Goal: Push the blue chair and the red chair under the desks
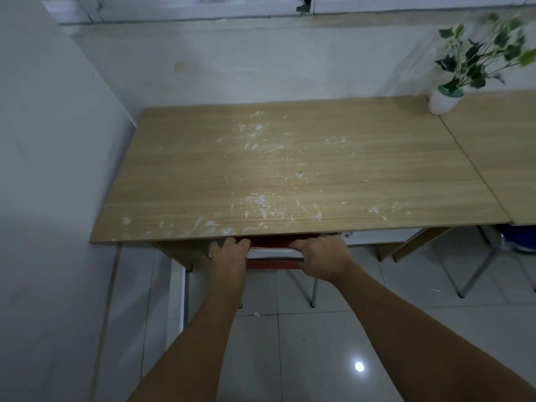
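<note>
Already the red chair (272, 250) sits mostly beneath the near edge of the left worktop (290, 169), only its backrest top showing, and both grips are clamped on that top rail: left hand (227, 258) at its left end, right hand (320, 258) at its right end. The rail's long axis runs left to right, parallel to the worktop edge, so the push goes straight away from the person, both hands equally near. The blue chair (516, 242) shows partly under the right worktop (499, 158), well apart.
</note>
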`<state>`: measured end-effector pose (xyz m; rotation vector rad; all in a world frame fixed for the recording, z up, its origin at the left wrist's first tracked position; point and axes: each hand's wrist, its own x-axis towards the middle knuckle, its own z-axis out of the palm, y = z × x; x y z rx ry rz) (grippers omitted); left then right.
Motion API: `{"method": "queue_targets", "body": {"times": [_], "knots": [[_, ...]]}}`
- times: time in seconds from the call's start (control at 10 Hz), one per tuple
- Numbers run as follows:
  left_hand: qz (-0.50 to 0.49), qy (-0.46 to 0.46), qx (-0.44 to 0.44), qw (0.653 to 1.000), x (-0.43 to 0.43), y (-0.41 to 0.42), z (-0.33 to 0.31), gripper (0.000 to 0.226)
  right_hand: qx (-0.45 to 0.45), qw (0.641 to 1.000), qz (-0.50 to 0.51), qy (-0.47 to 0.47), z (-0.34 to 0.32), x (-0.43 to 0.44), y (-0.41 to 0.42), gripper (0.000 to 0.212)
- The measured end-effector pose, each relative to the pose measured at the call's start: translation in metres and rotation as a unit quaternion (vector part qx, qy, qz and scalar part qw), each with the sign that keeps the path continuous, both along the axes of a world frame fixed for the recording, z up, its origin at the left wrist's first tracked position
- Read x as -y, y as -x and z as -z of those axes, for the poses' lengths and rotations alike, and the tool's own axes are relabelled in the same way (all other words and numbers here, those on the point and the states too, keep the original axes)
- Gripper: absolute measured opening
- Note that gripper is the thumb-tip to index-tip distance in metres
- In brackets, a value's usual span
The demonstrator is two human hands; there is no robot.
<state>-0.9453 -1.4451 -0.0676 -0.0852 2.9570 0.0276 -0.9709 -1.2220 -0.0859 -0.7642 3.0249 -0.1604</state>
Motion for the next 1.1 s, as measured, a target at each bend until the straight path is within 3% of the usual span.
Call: {"method": "queue_targets", "body": {"times": [0.6, 0.7, 0.8, 0.9, 1.0, 1.1], "knots": [[-0.005, 0.01, 0.025, 1.0, -0.005, 0.024, 0.002, 0.065, 0.009, 1.0, -0.007, -0.02, 0.002, -0.005, 0.022, 0.036], [-0.001, 0.003, 0.024, 1.0, -0.005, 0.025, 0.001, 0.062, 0.01, 1.0, -0.001, -0.026, 0.004, -0.004, 0.023, 0.034], [-0.009, -0.027, 0.011, 1.0, -0.005, 0.023, -0.003, 0.045, 0.014, 0.999, 0.013, -0.029, 0.003, -0.002, 0.019, 0.031], [-0.018, -0.062, 0.04, 0.997, -0.008, 0.017, -0.016, 0.061, 0.041, 0.998, 0.04, -0.025, -0.007, 0.002, 0.011, 0.035], [0.011, -0.067, 0.041, 0.997, -0.009, 0.003, -0.028, 0.076, 0.091, 0.994, 0.063, -0.014, -0.025, 0.001, -0.001, 0.063], [0.025, -0.13, 0.01, 0.991, -0.001, -0.012, -0.048, 0.078, 0.094, 0.992, 0.08, -0.026, -0.048, -0.002, -0.017, 0.086]]}}
